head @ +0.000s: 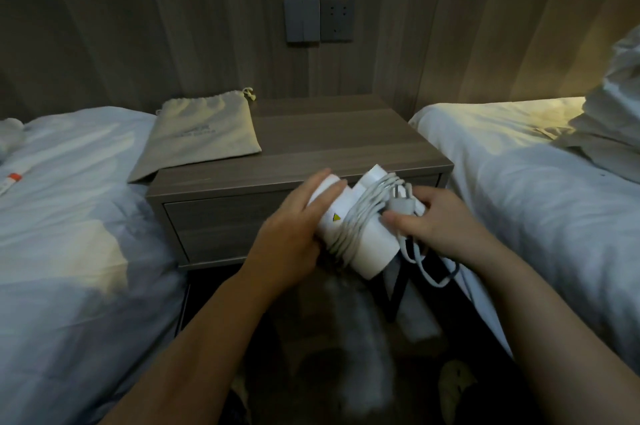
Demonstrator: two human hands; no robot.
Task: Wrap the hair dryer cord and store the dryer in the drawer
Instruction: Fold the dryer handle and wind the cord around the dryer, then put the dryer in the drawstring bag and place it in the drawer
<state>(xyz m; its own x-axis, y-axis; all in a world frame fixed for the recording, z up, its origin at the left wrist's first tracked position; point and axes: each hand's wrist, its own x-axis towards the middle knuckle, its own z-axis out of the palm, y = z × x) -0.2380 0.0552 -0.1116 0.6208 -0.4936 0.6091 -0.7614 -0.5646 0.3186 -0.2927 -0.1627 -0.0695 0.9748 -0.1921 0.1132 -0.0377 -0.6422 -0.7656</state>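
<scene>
A white hair dryer (372,246) is held in the air in front of the nightstand's drawer (221,227), which is closed. Its grey-white cord (356,220) is wound several times round the body, and a loose loop hangs below at the right. My left hand (294,234) grips the dryer's left end from the side. My right hand (443,227) holds the plug (403,205) against the wound cord, thumb on the coils.
The wooden nightstand (332,144) stands between two beds with white sheets, left bed (69,217) and right bed (540,189). A beige drawstring bag (204,137) lies on the nightstand's left part. Wall sockets (318,19) sit above it. Dark floor lies below.
</scene>
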